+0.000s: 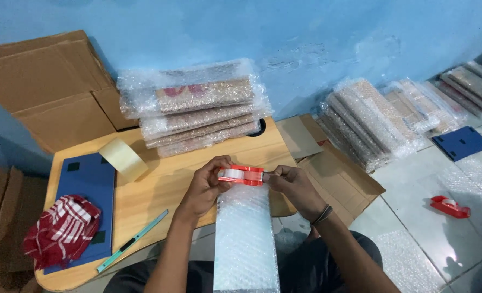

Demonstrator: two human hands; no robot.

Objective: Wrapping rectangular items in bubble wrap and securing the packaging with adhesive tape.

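My left hand (204, 187) grips a red tape dispenser (241, 174) holding a white tape roll, just above the top end of a tall bubble-wrapped package (245, 239) that stands between my arms. My right hand (292, 184) pinches at the dispenser's right end, where the tape comes out. Both hands hover over the front edge of a low wooden table (165, 184).
On the table lie a stack of bubble-wrapped flat packs (195, 108), a roll of beige tape (122, 158), a blue board (86, 190) with a red-and-white cloth (62, 230), and a teal cutter (132, 241). More wrapped packs (366, 122), flattened cardboard (51, 87), another red dispenser (450, 206).
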